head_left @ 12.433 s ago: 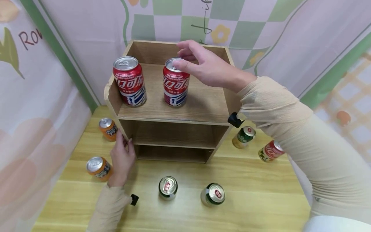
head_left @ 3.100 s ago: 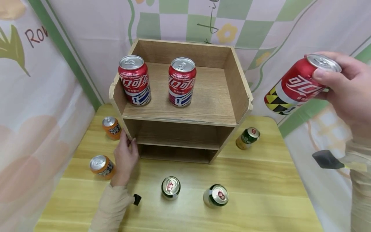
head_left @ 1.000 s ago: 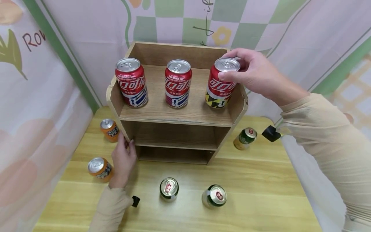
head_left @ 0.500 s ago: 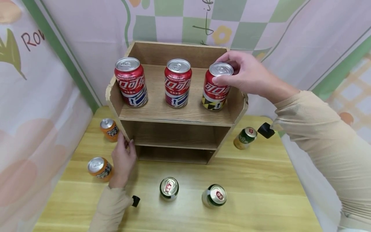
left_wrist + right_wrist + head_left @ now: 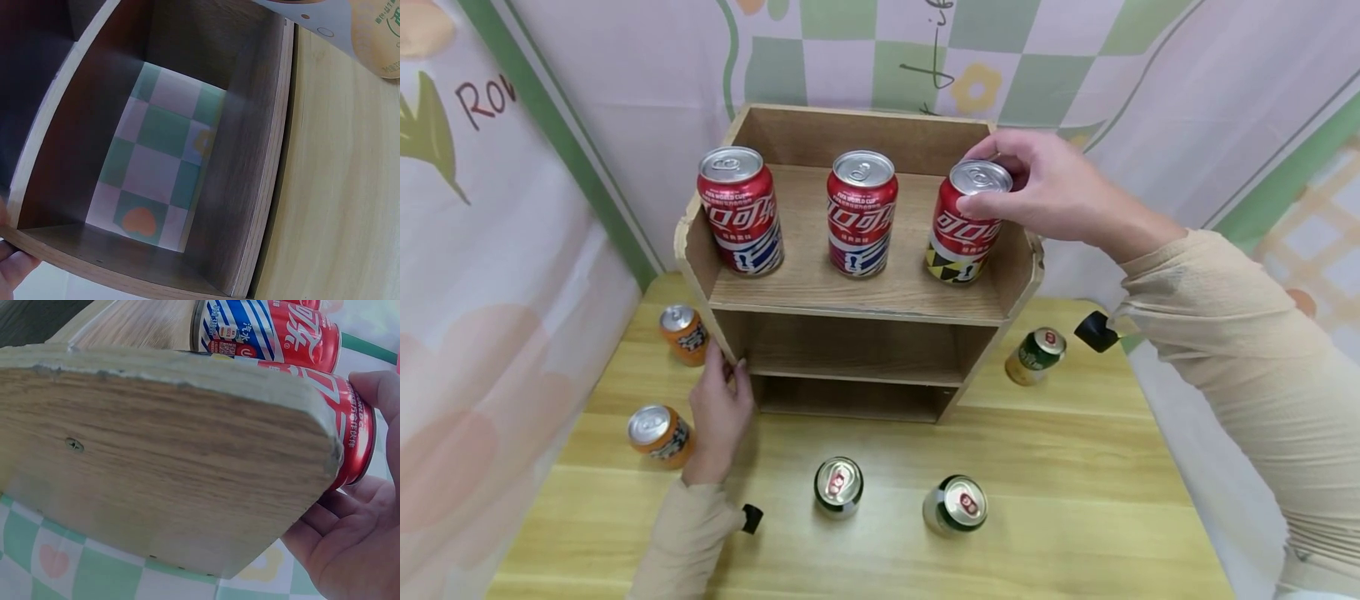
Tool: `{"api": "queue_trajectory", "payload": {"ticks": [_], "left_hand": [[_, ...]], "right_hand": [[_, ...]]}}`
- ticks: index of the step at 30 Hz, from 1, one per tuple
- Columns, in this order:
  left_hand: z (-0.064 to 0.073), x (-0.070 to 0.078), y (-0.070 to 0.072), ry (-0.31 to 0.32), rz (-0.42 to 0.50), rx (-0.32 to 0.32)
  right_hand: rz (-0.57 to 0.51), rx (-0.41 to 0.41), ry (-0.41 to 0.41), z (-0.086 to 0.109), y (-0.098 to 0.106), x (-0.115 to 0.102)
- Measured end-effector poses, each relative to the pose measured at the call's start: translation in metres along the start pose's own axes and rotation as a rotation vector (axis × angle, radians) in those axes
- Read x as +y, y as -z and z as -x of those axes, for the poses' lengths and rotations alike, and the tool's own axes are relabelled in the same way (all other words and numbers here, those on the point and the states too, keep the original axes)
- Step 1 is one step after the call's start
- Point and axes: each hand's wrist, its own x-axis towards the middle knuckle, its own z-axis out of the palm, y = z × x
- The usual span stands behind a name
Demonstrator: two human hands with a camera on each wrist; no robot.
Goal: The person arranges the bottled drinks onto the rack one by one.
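My right hand (image 5: 1048,187) grips a red cola can (image 5: 967,233) with a yellow-and-black band, thumb in front and fingers behind. The can stands upright at the right end of the top shelf, close to the side panel. Two more red cola cans stand in line with it, one in the middle (image 5: 861,212) and one at the left (image 5: 743,212). Low on the left side of the wooden shelf unit (image 5: 850,296), my left hand (image 5: 718,408) pinches the panel's front edge. In the right wrist view the side panel (image 5: 156,456) hides part of the gripped can (image 5: 359,434).
Two orange cans (image 5: 685,335) (image 5: 661,435) stand left of the unit on the wooden table (image 5: 1075,500). Two green-and-pale cans (image 5: 838,487) (image 5: 955,505) stand in front, and a green-and-gold can (image 5: 1036,356) stands at the right. A patterned cloth (image 5: 842,71) hangs behind.
The right hand left the middle can, took the yellow-banded can from the table's right side and brought it onto the top shelf. Lately it shifted slightly left, then right. The left hand kept its place.
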Motion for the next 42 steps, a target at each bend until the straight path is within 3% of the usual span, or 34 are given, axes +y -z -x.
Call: {"api": "queue_trajectory", "payload": {"ticks": [19, 42], "left_hand": [[0.0, 0.001, 0.0, 0.021, -0.004, -0.007], [0.0, -0.001, 0.0, -0.011, -0.006, 0.001]], "right_hand": [[0.086, 0.035, 0.017, 0.001, 0.007, 0.007], [0.118, 0.055, 0.001, 0.005, 0.008, 0.011]]}}
